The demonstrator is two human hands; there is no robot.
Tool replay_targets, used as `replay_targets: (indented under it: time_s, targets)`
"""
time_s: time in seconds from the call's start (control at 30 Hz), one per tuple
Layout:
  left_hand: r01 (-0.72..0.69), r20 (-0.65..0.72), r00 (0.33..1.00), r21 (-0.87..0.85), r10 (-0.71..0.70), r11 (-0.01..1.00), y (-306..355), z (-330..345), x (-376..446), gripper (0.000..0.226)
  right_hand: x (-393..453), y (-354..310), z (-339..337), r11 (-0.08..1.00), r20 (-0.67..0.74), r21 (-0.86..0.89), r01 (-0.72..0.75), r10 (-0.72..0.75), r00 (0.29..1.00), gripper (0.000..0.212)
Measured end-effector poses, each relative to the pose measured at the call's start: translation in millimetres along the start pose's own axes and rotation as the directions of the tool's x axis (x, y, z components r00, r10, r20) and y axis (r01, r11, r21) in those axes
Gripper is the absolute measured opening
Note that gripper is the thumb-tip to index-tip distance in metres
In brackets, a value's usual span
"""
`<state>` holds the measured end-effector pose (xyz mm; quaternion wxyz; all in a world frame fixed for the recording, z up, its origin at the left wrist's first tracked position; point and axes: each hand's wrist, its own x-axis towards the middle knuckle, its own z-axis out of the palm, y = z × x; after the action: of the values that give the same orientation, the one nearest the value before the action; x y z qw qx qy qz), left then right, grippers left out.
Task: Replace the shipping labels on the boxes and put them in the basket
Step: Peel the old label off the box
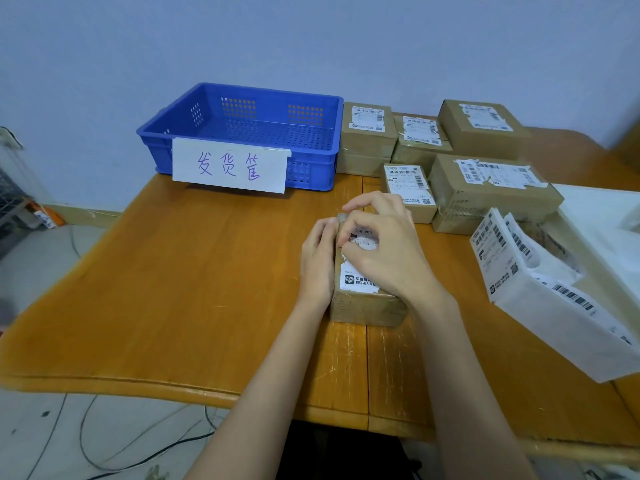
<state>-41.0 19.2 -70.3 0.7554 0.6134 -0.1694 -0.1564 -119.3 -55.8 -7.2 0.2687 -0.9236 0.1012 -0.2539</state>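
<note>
Hands [349, 251] work together at the table's [190, 271] near middle, where we steady the box [363, 306] with our left hand [317, 261] while our right hand [384, 244] pinches its label [358, 280], blue basket [239, 133] far left.

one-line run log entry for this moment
step: peeling old label | left hand: steadies box | right hand: picks at label | basket: empty
</note>
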Motion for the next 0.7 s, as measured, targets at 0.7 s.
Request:
replay_targets:
  time_s: [0.7]
  targets:
    - [-0.022, -0.008, 1.0, 0.023, 0.022, 0.999, 2.4, 0.7, -1.0, 0.024, 1.1, 3.8, 1.3, 0.999, -0.001, 0.036, -0.004, 0.004, 1.0, 0.023]
